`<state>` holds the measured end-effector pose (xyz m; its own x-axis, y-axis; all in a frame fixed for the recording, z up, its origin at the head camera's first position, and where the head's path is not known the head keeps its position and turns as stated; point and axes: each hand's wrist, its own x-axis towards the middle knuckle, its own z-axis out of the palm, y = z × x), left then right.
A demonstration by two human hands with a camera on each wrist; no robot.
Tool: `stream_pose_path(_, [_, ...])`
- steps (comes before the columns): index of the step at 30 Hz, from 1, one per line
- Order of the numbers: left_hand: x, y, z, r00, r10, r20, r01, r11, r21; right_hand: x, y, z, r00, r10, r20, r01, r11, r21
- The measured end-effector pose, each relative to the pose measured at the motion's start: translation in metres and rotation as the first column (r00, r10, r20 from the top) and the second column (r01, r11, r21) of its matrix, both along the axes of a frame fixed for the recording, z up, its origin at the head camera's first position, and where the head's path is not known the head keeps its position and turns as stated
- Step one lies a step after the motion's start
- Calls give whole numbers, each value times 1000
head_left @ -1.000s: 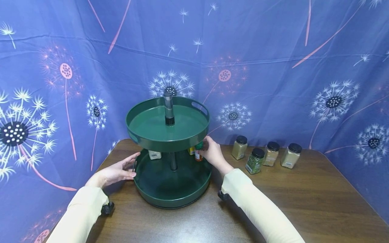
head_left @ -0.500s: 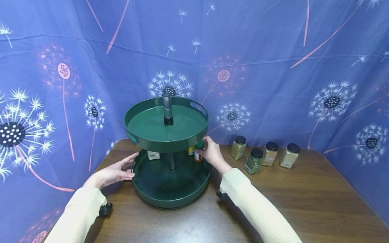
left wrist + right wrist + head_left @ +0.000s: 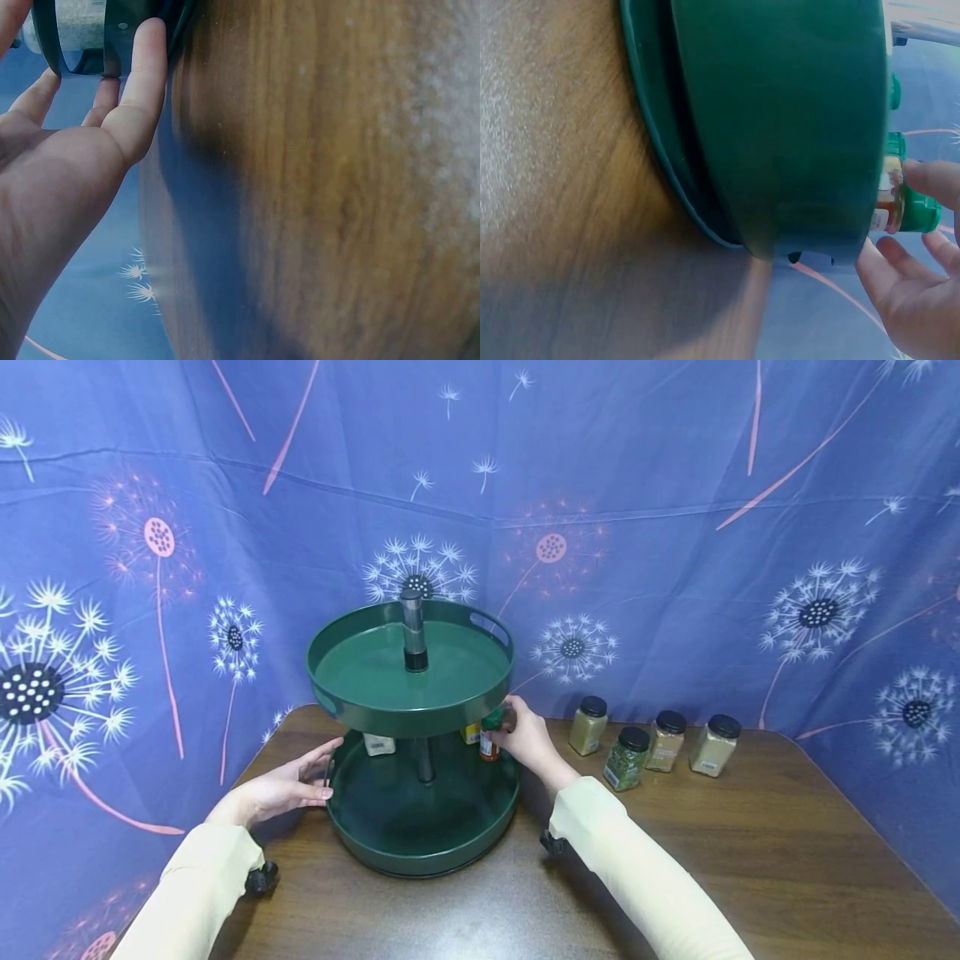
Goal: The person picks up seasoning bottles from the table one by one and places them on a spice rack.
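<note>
right hand (image 3: 528, 737) has eased slightly outward, fingers parted around the green-capped bottle (image 3: 489, 747)

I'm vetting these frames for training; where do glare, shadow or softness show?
Head: glare on the table, bottom centre. Left wrist: dark shadow across the table, pale glare upper right. Right wrist: glare upper left, shadow lower left; label on the held bottle too soft to read.

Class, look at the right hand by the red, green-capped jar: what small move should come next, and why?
Probably ease the right hand outward, away from the red, green-capped jar, without tipping it. The jar appears to stand upright inside the lower tray, with fingers around its cap, though contact is unclear; the left hand touches the lower tray's edge and could steady it.
</note>
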<state>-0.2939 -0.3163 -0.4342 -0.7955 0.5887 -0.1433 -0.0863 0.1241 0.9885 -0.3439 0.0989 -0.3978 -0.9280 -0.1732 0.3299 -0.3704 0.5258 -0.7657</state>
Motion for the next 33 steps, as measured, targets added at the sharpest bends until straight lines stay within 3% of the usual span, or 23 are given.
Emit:
stream_pose_path(7, [-2, -1, -2, 1000, -3, -5, 3, 1000, -4, 3, 6, 9, 999, 34, 18, -33, 998, -56])
stream_pose_path(21, [2, 0, 1, 1000, 8, -12, -8, 1000, -25, 16, 27, 39, 999, 31, -14, -29, 992, 127])
stream_pose_path(33, [2, 1, 3, 1000, 5, -14, -5, 999, -44, 25, 49, 60, 998, 56, -40, -48, 983, 177])
